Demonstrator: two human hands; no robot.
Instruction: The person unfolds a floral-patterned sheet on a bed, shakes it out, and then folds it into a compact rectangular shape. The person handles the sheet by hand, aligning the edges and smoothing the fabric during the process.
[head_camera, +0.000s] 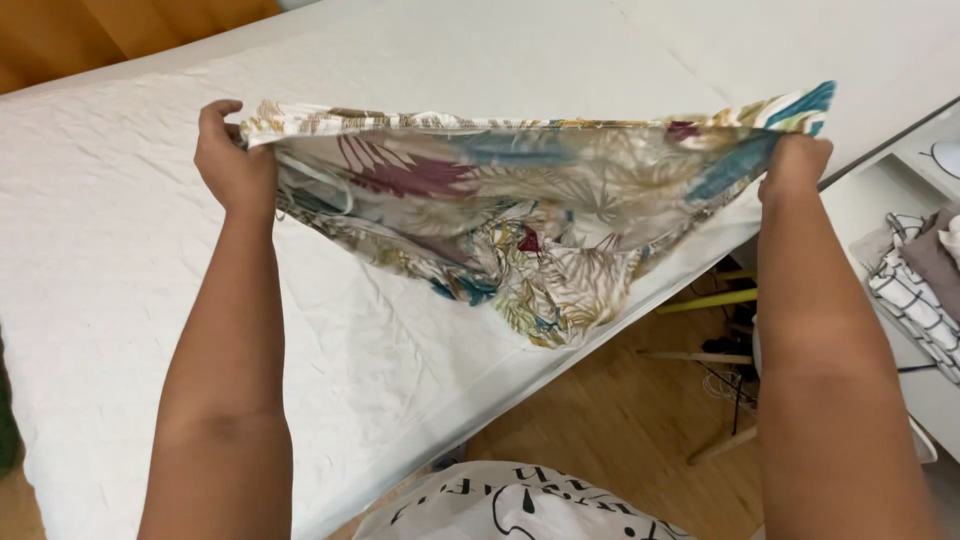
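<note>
with the left hand (232, 160) and right hand (793, 165) each clenched on a top corner of the leaf-print garment (520, 215), held above the white bed (120, 260), keep the top edge taut and level so the bunched lower cloth hangs free

The left hand (232, 160) and the right hand (795, 165) are raised side by side, well apart, each closed on one end of the upper edge of the garment (520, 215), which stretches between them and sags in the middle, its lowest folds reaching down to the bed (120, 300) near its front edge. The bed lies under and behind both hands, filling the left and the middle. Right of the bed, below the right arm, is the floor (600, 430) (cables and sticks lie on it), and at the far right a basket (915, 300) holds folded cloth
</note>
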